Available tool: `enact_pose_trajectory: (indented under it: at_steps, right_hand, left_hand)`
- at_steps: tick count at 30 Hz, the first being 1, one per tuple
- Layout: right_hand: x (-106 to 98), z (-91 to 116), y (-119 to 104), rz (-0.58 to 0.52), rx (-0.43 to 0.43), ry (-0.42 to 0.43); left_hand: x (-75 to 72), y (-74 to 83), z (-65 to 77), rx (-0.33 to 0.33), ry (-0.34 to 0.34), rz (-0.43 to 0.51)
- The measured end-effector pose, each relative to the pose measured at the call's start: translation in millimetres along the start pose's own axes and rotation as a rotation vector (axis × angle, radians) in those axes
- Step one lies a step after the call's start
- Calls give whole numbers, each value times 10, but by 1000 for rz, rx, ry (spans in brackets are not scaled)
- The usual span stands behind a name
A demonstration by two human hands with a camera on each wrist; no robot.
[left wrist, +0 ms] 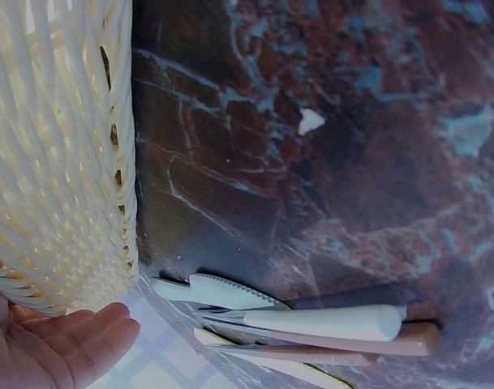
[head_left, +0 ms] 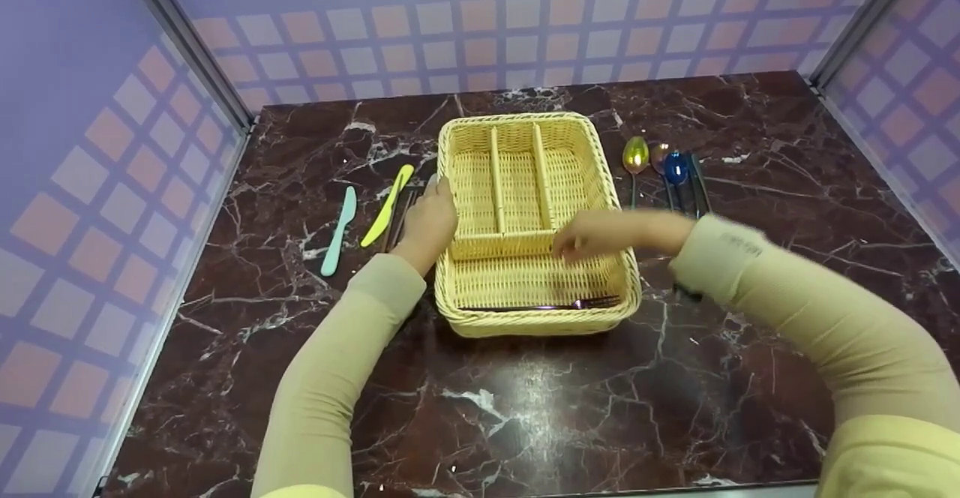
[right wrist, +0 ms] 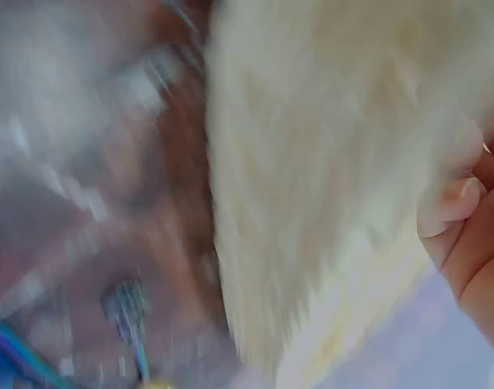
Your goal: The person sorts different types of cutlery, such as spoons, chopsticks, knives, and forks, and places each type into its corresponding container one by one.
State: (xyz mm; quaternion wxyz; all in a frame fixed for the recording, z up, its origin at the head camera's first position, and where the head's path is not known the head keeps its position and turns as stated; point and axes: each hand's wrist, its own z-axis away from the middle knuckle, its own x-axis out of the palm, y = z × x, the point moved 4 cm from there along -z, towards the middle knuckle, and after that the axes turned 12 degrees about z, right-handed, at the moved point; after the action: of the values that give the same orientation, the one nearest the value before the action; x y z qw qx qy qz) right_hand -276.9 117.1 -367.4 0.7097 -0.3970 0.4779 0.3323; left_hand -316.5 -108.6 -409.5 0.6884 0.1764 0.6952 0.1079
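Observation:
A pale yellow wicker basket (head_left: 536, 325) with dividers stands in the middle of the table. In its front compartment lies a dark purplish fork (head_left: 577, 304). My left hand (head_left: 430, 220) rests against the basket's left side; the left wrist view shows its fingers (left wrist: 100, 340) fairly straight at the wicker wall. My right hand (head_left: 600, 235), blurred, is over the basket near the cross divider, with loosely bent fingers (right wrist: 457, 198) and nothing visible in them.
Left of the basket lie a mint knife (head_left: 340, 232), a yellow knife (head_left: 388, 205) and white- and brown-handled cutlery (left wrist: 328, 322). On the right are a gold spoon (head_left: 635, 154), a blue spoon (head_left: 676, 168) and dark-handled utensils (head_left: 699, 183). Patterned panels (head_left: 525, 25) border the marbled table.

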Motion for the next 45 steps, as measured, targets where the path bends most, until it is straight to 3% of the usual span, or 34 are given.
enact_pose_trajectory:
  at_steps: [4, 7, 10, 14, 17, 24, 34, 42, 45]
  right_hand:
    - [-581, 363, 599, -160, 339, 271]
    - [-766, 758, 1104, -260, 613, 438]
    - [-668, 1127, 1497, -478, 805, 560]
    - [-246, 1419, 1797, -855, 976, 656]
    - [88, 1497, 1898, -968, 1062, 638]
    - [581, 1488, 2003, -961, 1242, 446]
    - [613, 1455, 2009, -774, 1305, 331]
    - [606, 1403, 1955, -782, 1298, 268]
    - [602, 1356, 1937, -728, 1310, 261]
  left_hand:
    - [0, -18, 9, 9, -4, 4]
    - [3, -26, 16, 14, -7, 14]
    - [5, -45, 29, 2, -5, 31]
    - [0, -76, 52, -10, 4, 44]
    - [-17, -81, 55, -4, 22, 55]
    - [-19, -46, 26, -6, 13, 60]
    - [-23, -32, 21, -26, -17, 102]
    - [-22, -20, 15, -4, -4, 89]
    - [-20, -27, 3, -5, -3, 93]
